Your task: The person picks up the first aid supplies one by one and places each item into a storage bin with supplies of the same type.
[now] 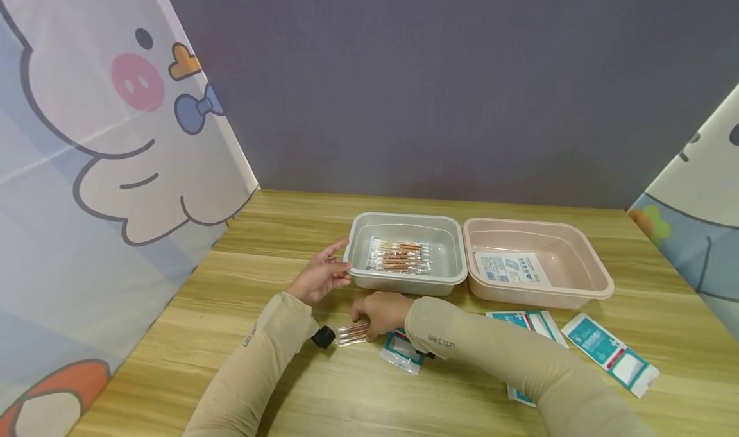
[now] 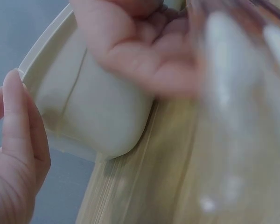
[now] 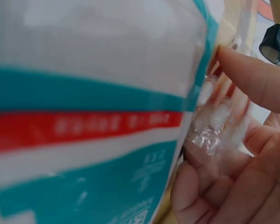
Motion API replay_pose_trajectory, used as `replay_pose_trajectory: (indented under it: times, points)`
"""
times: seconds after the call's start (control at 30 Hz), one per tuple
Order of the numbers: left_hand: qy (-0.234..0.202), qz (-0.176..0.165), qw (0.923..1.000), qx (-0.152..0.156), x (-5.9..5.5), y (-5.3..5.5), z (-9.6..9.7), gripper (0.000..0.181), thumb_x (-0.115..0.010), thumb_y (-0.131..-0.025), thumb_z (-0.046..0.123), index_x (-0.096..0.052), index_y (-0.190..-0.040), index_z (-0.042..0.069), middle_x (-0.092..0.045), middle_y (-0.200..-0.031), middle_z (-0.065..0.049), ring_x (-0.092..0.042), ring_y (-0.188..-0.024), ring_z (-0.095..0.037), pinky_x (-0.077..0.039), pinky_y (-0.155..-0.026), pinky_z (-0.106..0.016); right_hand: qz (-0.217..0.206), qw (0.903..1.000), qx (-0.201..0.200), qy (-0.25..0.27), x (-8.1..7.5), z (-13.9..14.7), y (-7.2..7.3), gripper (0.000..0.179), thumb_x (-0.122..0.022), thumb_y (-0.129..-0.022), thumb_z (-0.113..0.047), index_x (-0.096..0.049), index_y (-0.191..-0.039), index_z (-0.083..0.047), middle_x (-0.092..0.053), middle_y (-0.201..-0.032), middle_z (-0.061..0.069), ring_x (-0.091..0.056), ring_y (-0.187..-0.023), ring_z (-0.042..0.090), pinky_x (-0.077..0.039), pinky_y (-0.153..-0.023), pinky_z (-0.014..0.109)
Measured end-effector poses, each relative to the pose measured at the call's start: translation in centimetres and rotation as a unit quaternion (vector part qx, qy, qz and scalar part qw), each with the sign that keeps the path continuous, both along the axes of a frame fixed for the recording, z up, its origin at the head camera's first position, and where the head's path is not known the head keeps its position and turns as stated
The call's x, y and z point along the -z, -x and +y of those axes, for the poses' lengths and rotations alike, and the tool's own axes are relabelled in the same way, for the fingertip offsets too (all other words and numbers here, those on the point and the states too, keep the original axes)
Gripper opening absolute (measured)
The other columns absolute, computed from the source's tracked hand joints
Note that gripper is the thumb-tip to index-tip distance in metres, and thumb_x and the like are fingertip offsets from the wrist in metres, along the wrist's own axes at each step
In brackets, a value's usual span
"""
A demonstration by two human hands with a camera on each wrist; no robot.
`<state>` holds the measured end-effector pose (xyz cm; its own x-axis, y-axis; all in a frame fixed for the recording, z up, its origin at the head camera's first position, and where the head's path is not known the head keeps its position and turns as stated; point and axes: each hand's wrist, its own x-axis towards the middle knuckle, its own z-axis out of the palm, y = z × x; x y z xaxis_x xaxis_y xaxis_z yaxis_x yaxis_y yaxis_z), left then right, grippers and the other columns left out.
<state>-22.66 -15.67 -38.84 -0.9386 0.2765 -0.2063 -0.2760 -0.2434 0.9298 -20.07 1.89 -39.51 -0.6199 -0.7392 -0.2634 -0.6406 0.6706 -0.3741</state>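
Note:
My right hand (image 1: 382,313) grips a clear packet of brown-stemmed cotton swabs (image 1: 352,334) low over the table, in front of the grey plastic basin (image 1: 404,285). In the right wrist view, thumb and fingers close round the packet (image 3: 219,112), whose white tips show through the film. At the basin's left side, my left hand (image 1: 323,276) touches the rim with fairly straight fingers. Similar swab packets (image 1: 401,257) lie inside that basin. A teal and white dressing packet (image 1: 402,353) lies under the right wrist and fills much of the right wrist view.
A pink basin (image 1: 594,283) stands against the grey one's right side, with a white and blue printed packet (image 1: 512,269) inside. More teal packets (image 1: 611,353) lie at the front right, some partly under the right forearm. A dark wall (image 1: 439,90) rises behind the wooden table (image 1: 277,219).

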Motion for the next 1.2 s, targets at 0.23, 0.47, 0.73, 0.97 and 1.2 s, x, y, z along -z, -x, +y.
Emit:
replay_pose_trajectory:
  times: [0.23, 0.47, 0.73, 0.97, 1.2]
  points:
    - [0.001, 0.001, 1.0, 0.004, 0.2, 0.0, 0.2, 0.067, -0.045, -0.093, -0.013, -0.019, -0.152, 0.006, -0.05, -0.079, -0.004, -0.057, -0.058, -0.007, -0.055, -0.056, -0.016, -0.004, 1.0, 0.005, 0.005, 0.2, 0.4, -0.1, 0.024, -0.081, -0.073, -0.017, -0.069, -0.094, -0.016, -0.055, -0.073, -0.012, -0.049, -0.067, 0.006, -0.046, -0.058, 0.022]
    - [0.004, 0.001, 1.0, 0.005, 0.2, 0.1, -0.1, 0.068, -0.045, -0.093, -0.013, -0.019, -0.152, 0.007, -0.05, -0.08, -0.003, -0.057, -0.059, -0.008, -0.056, -0.057, -0.016, -0.009, 0.9993, -0.009, 0.035, 0.3, 0.7, 0.2, 0.012, -0.076, -0.079, -0.013, -0.068, -0.088, -0.016, -0.058, -0.075, -0.012, -0.051, -0.067, 0.005, -0.047, -0.06, 0.02]
    - [-0.008, 0.006, 0.9999, 0.01, 0.1, -0.1, -0.4, 0.067, -0.043, -0.094, -0.012, -0.016, -0.153, 0.006, -0.052, -0.08, -0.003, -0.057, -0.059, -0.008, -0.055, -0.057, -0.016, -0.067, 0.9909, -0.01, 0.116, -0.5, 1.4, 0.3, 0.013, -0.075, -0.081, -0.008, -0.07, -0.092, -0.009, -0.067, -0.086, -0.004, -0.06, -0.079, 0.007, -0.051, -0.072, 0.019]
    - [-0.006, 0.009, 0.9999, 0.011, 0.3, 0.0, -0.6, 0.067, -0.042, -0.095, -0.012, -0.015, -0.153, 0.006, -0.053, -0.082, -0.003, -0.057, -0.061, -0.008, -0.054, -0.057, -0.015, -0.111, 0.9815, 0.008, 0.156, -1.1, 2.1, 0.0, 0.014, -0.074, -0.081, -0.006, -0.069, -0.095, -0.005, -0.064, -0.077, -0.006, -0.054, -0.069, 0.0, -0.049, -0.064, 0.016]
    - [-0.005, 0.006, 0.9999, 0.015, 0.4, 0.2, -0.4, 0.066, -0.043, -0.095, -0.011, -0.016, -0.153, 0.007, -0.052, -0.083, -0.003, -0.057, -0.061, -0.008, -0.054, -0.058, -0.015, -0.138, 0.9746, 0.021, 0.176, -1.6, 3.4, -0.3, 0.017, -0.074, -0.083, -0.007, -0.068, -0.098, -0.004, -0.059, -0.072, -0.007, -0.05, -0.063, 0.001, -0.046, -0.057, 0.015]
